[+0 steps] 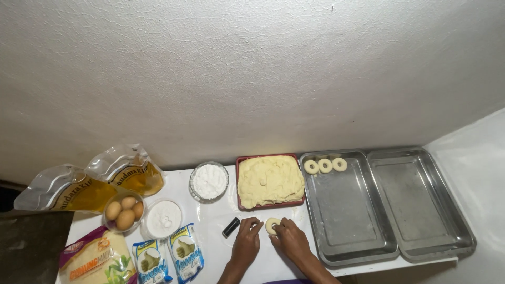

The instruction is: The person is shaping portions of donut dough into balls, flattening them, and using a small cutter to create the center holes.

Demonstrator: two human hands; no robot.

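A small pale ring of dough (272, 225) is pinched between the fingertips of both hands on the white tabletop (210, 236). The right hand (291, 241) is curled against the ring's near and right edge, fingers bent and closed on it; the left hand (246, 241) is laid just to the ring's left, its fingertips touching the dough edge, though how firmly cannot be told at this size. Just left of the left hand's fingers, a short black cylindrical object (231, 227) is lying tilted on the table, apart from the hand. Directly beyond the held ring, a red rectangular tray heaped with pale yellow dough (270, 181) is seen. To the right of the grip, a rectangular steel baking pan (347, 210) is set, with three finished dough rings (325, 165) lined up at its far end; a second steel pan (421, 202) is placed beside it, further right. Left of the grip and farther off: a glass bowl of white powder (209, 181), a round white tub of white powder (163, 218), a clear bowl of brown eggs (124, 210), two pouches of yellow oil (94, 184), two small blue-and-white sachets (168, 257) and a yellow bag (97, 260) at the near left corner.
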